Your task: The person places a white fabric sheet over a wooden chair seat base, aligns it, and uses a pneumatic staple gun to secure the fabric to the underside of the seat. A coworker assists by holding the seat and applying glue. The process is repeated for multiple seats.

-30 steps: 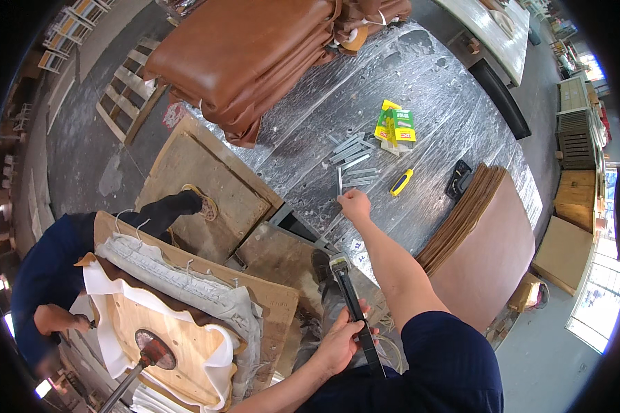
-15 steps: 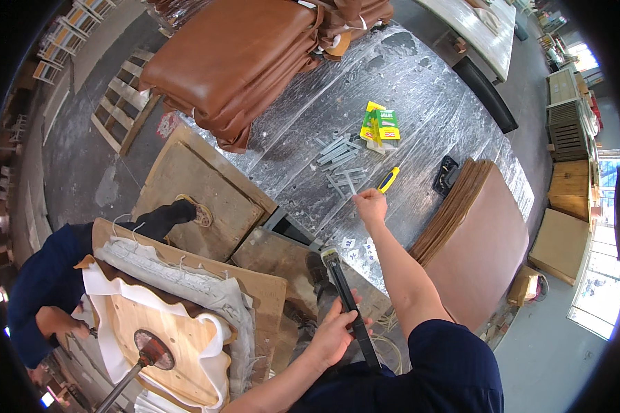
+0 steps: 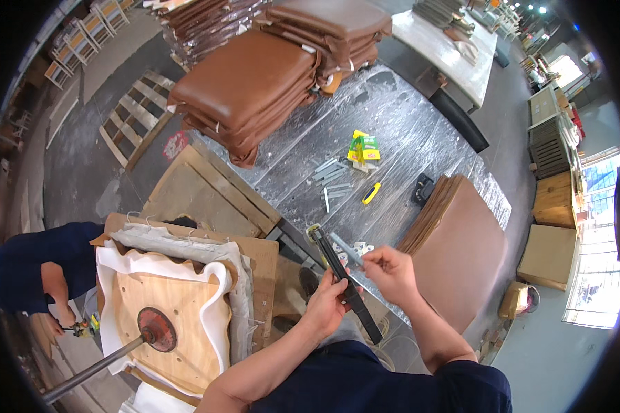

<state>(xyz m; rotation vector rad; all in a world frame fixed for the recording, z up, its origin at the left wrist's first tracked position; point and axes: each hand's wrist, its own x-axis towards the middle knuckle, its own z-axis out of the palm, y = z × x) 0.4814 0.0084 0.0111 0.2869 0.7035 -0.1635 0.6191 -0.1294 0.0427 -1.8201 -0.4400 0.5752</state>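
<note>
Over desk (image 3: 406, 131) edge: left hand (image 3: 327, 306) grips long black stapler (image 3: 344, 282) mid-body; right hand (image 3: 389, 270) pinches grey staple strip (image 3: 346, 249) touching stapler top. Yellow knife (image 3: 370, 193) well apart.

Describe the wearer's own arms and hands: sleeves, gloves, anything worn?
Both forearms enter from the lower edge and are bare. The left hand and right hand wear no gloves; no watch, ring or wristband shows. A dark navy short sleeve covers the right upper arm, matching the navy top across the chest.
</note>
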